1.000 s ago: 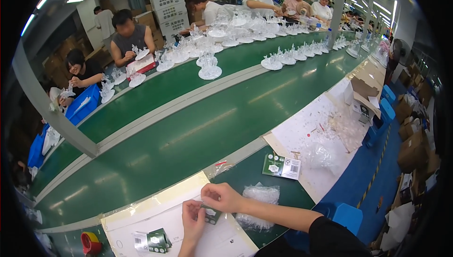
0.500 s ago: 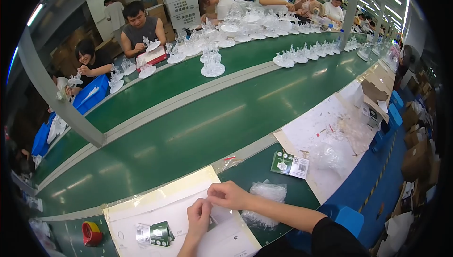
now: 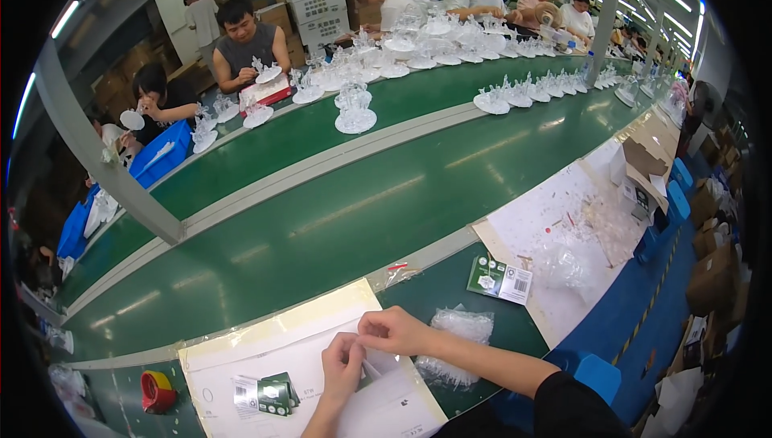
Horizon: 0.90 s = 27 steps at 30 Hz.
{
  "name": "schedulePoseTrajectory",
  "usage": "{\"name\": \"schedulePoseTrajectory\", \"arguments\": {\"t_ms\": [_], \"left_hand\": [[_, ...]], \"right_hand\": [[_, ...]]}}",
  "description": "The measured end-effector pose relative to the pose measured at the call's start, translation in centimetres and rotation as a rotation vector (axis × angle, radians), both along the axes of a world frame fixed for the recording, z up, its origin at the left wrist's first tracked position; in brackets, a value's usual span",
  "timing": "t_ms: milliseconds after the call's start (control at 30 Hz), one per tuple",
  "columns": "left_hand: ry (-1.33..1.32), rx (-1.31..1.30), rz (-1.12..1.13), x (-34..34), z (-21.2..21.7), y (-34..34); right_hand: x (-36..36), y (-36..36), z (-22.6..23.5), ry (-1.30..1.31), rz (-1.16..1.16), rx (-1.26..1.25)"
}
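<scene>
My left hand [image 3: 342,364] and my right hand [image 3: 394,332] meet over a white cardboard sheet [image 3: 289,341], fingertips pinched close together. Between them is something thin and pale, partly hidden by the fingers; its kind cannot be made out. Left of my left hand, a few green-and-white printed cards [image 3: 266,395] lie overlapping on the cardboard. A bundle of clear plastic [image 3: 458,332] rests beside my right forearm. Farther right, another green-and-white card [image 3: 498,278] lies on the green tabletop.
A red-and-yellow tape roll [image 3: 158,392] sits at the near left. Beyond runs a green conveyor [image 3: 354,213], with clear figurines on round bases [image 3: 355,120] on its far side. Several people work there. Littered white cardboard [image 3: 555,237] and blue stools [image 3: 595,378] are at right.
The view has shifted slightly. My hands stay pinched together in nearly the same place. Across the conveyor, the person at far left has raised a round-based piece.
</scene>
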State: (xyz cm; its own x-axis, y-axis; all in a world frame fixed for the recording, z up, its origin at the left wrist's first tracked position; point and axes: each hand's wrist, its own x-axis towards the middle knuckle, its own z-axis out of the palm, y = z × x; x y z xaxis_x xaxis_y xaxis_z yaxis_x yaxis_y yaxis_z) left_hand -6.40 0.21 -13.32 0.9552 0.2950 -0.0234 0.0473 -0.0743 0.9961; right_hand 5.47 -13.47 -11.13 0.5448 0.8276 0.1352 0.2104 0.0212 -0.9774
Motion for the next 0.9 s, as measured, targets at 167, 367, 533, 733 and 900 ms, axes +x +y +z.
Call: {"name": "schedulePoseTrajectory", "arguments": {"t_ms": [167,367,533,733,900], "left_hand": [[-0.036,-0.01,0.003,0.03,-0.35,0.09],[-0.077,-0.008,0.031,0.1,-0.68,0.1],[-0.082,0.003,0.049,0.21,-0.93,0.04],[-0.043,-0.004,0.041,0.41,-0.74,0.0],[-0.052,-0.004,0.041,0.15,-0.42,0.1]], "right_hand": [[0.04,-0.08,0.22,-0.01,0.062,0.039],[0.16,-0.05,-0.35,-0.069,0.072,0.052],[-0.05,0.11,-0.28,-0.017,0.025,0.063],[0.09,0.08,-0.53,-0.015,-0.003,0.012],[-0.03,0.24,-0.23,-0.004,-0.014,0.008]]}}
